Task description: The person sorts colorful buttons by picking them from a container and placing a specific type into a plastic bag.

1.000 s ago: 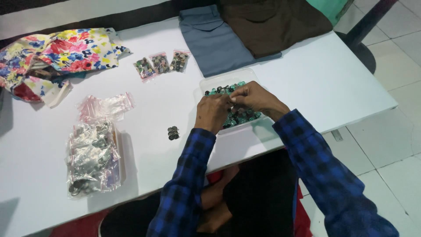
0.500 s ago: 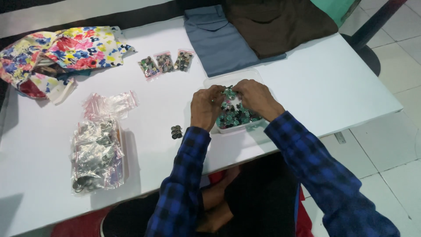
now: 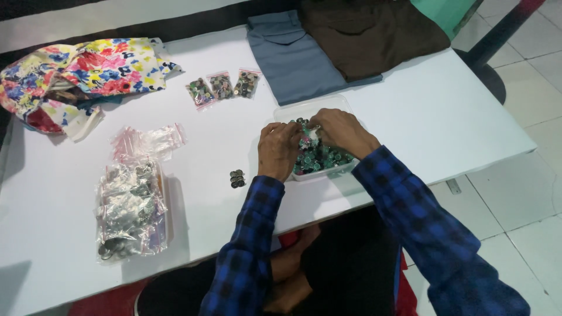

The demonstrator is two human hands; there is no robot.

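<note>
A wide white rectangular desk (image 3: 410,117) carries everything. At its far edge lie three folded cloths side by side: a dark brown folded garment (image 3: 369,35), a grey-blue folded garment (image 3: 293,55) touching it on the left, and a corner of green cloth (image 3: 448,11) at the top. At the far left sits a crumpled floral fabric of many colours (image 3: 82,73). Nearer the front left lies a big clear plastic bag stuffed with small metal buttons (image 3: 127,213), with a loose heap of empty small clear zip bags with pink strips (image 3: 146,140) just beyond it.

In the middle stands a shallow clear plastic tray (image 3: 304,108) filled with small round dark and green buttons (image 3: 322,158). Both hands, in blue checked sleeves, are over it: the left hand (image 3: 280,149) curls down onto the buttons at the tray's left edge, and the right hand (image 3: 339,131) pinches a small clear bag (image 3: 310,136) together with the left fingertips.

Three small filled zip bags (image 3: 222,88) lie in a row beyond the tray, and a tiny cluster of loose dark buttons (image 3: 236,178) sits just left of the left wrist
</note>
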